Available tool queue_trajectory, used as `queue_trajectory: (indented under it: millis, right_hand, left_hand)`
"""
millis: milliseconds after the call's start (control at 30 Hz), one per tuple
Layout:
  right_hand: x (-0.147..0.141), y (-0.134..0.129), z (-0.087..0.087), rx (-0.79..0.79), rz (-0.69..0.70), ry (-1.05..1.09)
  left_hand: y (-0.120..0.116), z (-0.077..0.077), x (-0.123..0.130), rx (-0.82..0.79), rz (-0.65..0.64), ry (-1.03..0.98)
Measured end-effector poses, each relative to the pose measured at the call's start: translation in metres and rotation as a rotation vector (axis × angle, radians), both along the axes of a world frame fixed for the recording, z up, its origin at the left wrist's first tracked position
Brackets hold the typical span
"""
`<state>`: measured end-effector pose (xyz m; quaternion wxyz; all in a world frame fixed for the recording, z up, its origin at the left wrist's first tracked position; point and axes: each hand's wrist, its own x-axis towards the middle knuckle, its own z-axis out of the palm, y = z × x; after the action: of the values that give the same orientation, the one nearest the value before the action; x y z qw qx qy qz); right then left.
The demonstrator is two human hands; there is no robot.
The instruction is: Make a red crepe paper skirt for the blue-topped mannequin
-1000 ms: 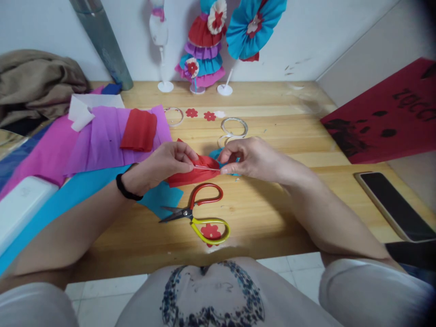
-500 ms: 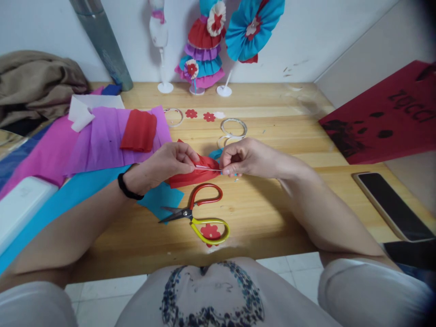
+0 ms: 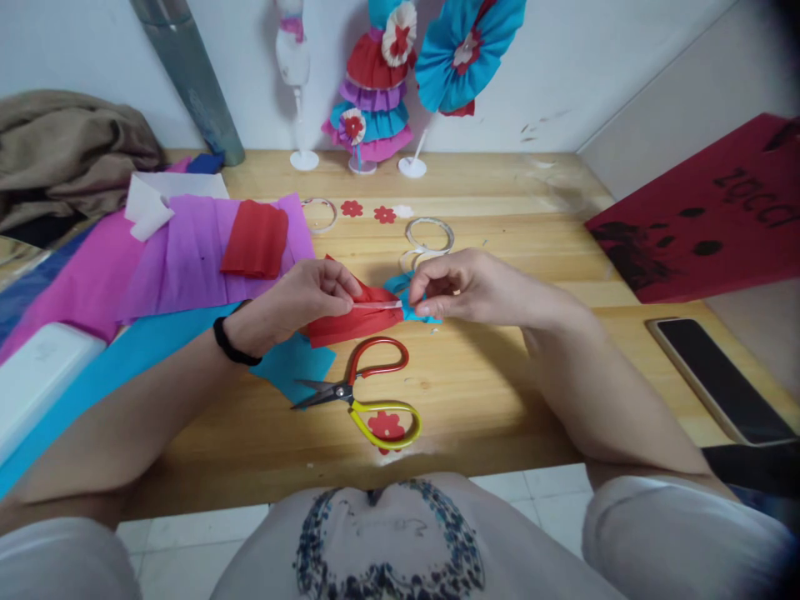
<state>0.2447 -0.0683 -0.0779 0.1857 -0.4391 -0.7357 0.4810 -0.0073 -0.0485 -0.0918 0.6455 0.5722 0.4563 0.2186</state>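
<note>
A gathered piece of red crepe paper (image 3: 337,325) lies at the centre of the table, a thin white strip (image 3: 378,306) running along it. My left hand (image 3: 322,292) pinches the red paper and the strip's left end. Just right of them, my right hand (image 3: 447,287) is closed beside a piece of blue paper (image 3: 409,304); what its fingertips hold is too small to make out. Below lie scissors (image 3: 341,392) with one red and one yellow handle, blades apart, the yellow loop over a red paper flower (image 3: 386,427).
Purple paper (image 3: 193,250) with a folded red piece (image 3: 256,240) lies left. Tape rolls (image 3: 430,235) and small red flowers (image 3: 351,208) sit behind my hands. Paper-dressed stands (image 3: 375,108) and a bottle (image 3: 193,83) are at the back, a phone (image 3: 718,379) and red bag (image 3: 700,208) right.
My right hand has moved slightly right and up, off the end of the white strip. More of the blue paper shows. My left hand has shifted a little left, still pinching.
</note>
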Motion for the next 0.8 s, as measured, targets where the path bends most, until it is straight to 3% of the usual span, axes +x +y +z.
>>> queue_trajectory:
  millis: [167,300,433,667,800]
  right_hand:
    - [-0.004,-0.006,0.005,0.152,-0.005,0.007]
    - [-0.008,-0.007,0.008,0.307,0.092,-0.062]
    - [-0.01,-0.005,0.004,0.332,0.141,-0.123]
    - [-0.022,-0.005,-0.001,0.338,-0.068,-0.117]
    - [-0.031,-0.005,-0.007,0.385,-0.119,-0.161]
  left_hand:
    - [0.0,0.001,0.002,0.041,-0.014,0.04]
    - [0.0,-0.001,0.003,0.121,-0.021,0.083]
    - [-0.001,-0.003,0.003,0.177,-0.029,0.107]
    - [-0.005,-0.007,0.0,0.414,-0.068,0.217]
    - [-0.005,-0.011,0.0,0.468,-0.072,0.253]
